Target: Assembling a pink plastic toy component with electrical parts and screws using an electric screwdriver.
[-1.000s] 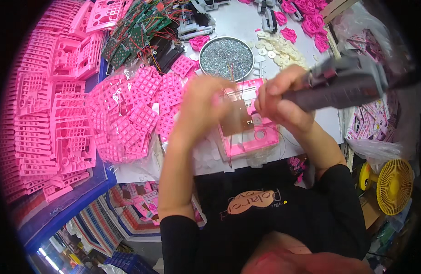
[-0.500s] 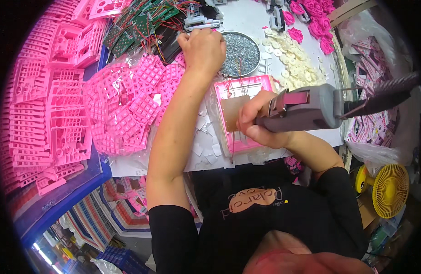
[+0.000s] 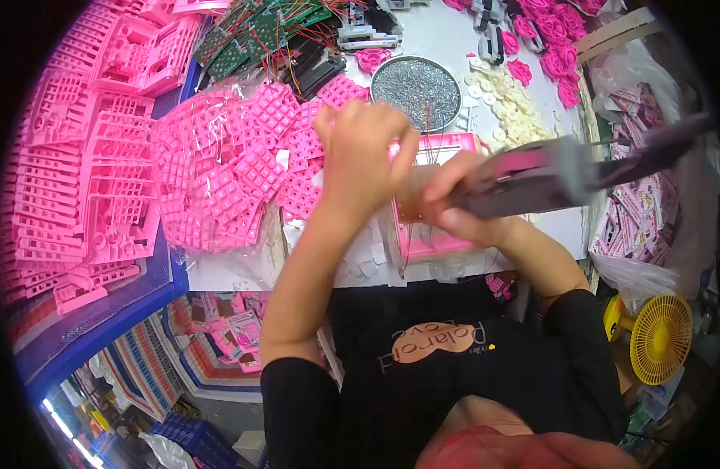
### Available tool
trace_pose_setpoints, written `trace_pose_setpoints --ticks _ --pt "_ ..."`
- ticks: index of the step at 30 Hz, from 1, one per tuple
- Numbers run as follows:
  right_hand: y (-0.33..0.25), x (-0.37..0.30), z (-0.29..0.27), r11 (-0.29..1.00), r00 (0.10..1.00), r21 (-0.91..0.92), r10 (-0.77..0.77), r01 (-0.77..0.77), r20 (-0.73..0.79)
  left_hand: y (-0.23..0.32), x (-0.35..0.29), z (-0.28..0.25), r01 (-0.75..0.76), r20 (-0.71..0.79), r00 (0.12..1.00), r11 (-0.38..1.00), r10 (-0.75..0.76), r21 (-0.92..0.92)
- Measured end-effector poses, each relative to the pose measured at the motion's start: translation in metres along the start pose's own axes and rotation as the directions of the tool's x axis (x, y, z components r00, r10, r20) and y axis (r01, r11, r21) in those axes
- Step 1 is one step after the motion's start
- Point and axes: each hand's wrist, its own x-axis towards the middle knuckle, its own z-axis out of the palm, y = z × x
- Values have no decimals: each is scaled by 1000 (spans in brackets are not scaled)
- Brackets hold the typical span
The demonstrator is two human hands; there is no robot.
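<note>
My right hand [image 3: 473,199] is wrapped round a grey power screwdriver [image 3: 524,184] with a pink lever, held above the pink plastic casing [image 3: 446,246]. Thin wires stick out of this casing, and a brown board [image 3: 409,199] lies in it, partly covered by my hands. Over the casing's left side hangs my left hand [image 3: 368,152], bent at the wrist. Motion blurs its fingers, and what they may hold is hidden. Just beyond is a round dish of small metal screws [image 3: 416,92].
Left of my arm lies a clear bag of pink keypad pieces [image 3: 211,172], beside stacked pink casings [image 3: 118,180]. Green circuit boards [image 3: 258,39] with red wires lie behind. Cream discs [image 3: 520,109] and pink rose-shaped parts [image 3: 559,39] sit far right. A yellow fan [image 3: 661,340] stands lower right.
My left hand has come back from beside the screw dish toward the casing, uncovering a pink rose-shaped part. The screwdriver stays in my right hand, shifted slightly. The whole view has shifted a little.
</note>
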Motion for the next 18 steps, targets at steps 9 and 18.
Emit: trace_pose_setpoints --ticks 9,18 --pt "-13 15 10 962 989 230 -142 148 -46 36 -86 -21 180 187 972 958 -138 -225" --pt "6 22 13 988 987 95 -113 124 -112 45 -83 -23 233 19 972 972 -232 -31"
